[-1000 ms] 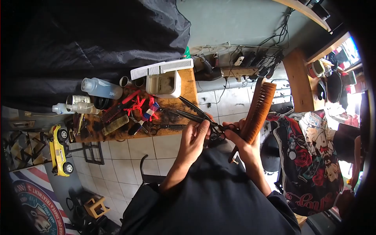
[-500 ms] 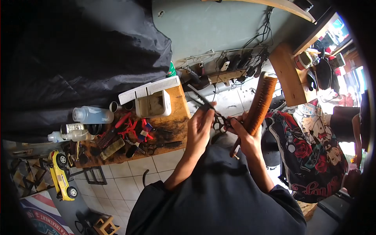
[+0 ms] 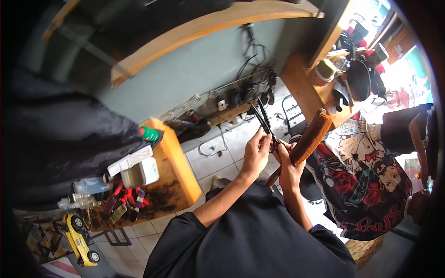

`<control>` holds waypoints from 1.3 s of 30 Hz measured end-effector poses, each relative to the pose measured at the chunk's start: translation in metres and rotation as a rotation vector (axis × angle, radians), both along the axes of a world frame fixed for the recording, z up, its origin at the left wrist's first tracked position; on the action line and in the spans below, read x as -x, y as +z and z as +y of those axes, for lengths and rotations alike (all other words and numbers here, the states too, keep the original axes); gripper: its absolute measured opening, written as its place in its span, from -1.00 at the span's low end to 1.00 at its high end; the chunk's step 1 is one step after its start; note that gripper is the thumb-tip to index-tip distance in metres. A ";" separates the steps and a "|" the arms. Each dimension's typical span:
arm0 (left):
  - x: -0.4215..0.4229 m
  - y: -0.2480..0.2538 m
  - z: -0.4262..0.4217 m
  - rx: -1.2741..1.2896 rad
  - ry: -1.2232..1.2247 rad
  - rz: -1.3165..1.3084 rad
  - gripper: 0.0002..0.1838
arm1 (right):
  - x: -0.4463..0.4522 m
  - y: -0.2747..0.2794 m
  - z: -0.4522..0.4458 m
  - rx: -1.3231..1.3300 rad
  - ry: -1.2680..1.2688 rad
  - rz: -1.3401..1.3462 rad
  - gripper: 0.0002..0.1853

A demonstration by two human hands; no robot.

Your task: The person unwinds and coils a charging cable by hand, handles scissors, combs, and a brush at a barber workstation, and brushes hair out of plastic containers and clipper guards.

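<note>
Just in front of my body, my left hand [image 3: 257, 155] is closed on a pair of scissors [image 3: 265, 124], its fingers pinching near the pivot. The blades point up and away from me, slightly parted. My right hand [image 3: 291, 164] is wrapped around a long brown brush [image 3: 313, 139], whose handle end shows below the palm. The thumb and fingers of that hand also meet the scissors at the handles, which are mostly hidden. Both hands are close together, above the tiled floor.
At left, a wooden counter [image 3: 185, 178] carries a white container [image 3: 149, 169], a white comb [image 3: 130, 161], a spray bottle [image 3: 92, 186] and red clips [image 3: 123, 194]. A yellow toy car [image 3: 82, 241] sits lower left. A person in a patterned cape [image 3: 357, 180] is at right. Cables [image 3: 252, 55] hang along the wall.
My view has turned, so the counter sits lower and further left. The scissors have swung from pointing up-left to more upright. The brush has rolled, its bristles less distinct.
</note>
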State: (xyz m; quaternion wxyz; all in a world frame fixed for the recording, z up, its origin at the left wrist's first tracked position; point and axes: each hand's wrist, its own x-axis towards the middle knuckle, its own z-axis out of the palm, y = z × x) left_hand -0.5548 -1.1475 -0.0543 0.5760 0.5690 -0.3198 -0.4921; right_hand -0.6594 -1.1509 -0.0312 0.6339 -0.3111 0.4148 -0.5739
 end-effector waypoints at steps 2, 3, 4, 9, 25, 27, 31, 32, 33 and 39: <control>0.025 -0.008 -0.029 -0.013 0.031 -0.041 -0.57 | 0.019 0.002 -0.020 -0.031 -0.010 0.152 -0.76; 0.035 -0.010 -0.043 -0.003 -0.010 -0.016 -0.55 | 0.028 0.003 -0.030 0.019 -0.033 0.167 -0.77; 0.045 -0.013 -0.058 0.030 -0.049 0.028 -0.55 | 0.038 -0.001 -0.040 0.025 -0.050 0.163 -0.77; 0.089 -0.013 -0.132 0.111 -0.209 -0.152 -0.78 | 0.078 -0.028 -0.083 0.116 -0.249 0.313 -0.81; 0.138 -0.048 -0.243 -0.186 -0.104 -0.154 -0.52 | 0.093 -0.056 -0.146 0.136 -0.241 0.383 -0.42; 0.135 -0.039 -0.242 -0.334 -0.112 0.211 -0.56 | 0.091 -0.058 -0.153 0.174 -0.306 0.360 -0.50; 0.138 -0.059 -0.240 -0.297 -0.007 0.487 -0.66 | 0.093 -0.049 -0.160 0.189 -0.248 0.477 -0.75; 0.135 -0.057 -0.236 -0.294 -0.001 0.483 -0.66 | 0.093 -0.054 -0.160 0.192 -0.243 0.471 -0.75; 0.134 -0.055 -0.232 -0.291 -0.039 0.509 -0.66 | 0.094 -0.060 -0.159 0.201 -0.226 0.538 -0.76; 0.126 -0.062 -0.220 -0.325 -0.175 0.473 -0.71 | 0.084 -0.052 -0.143 0.312 -0.199 0.650 -0.44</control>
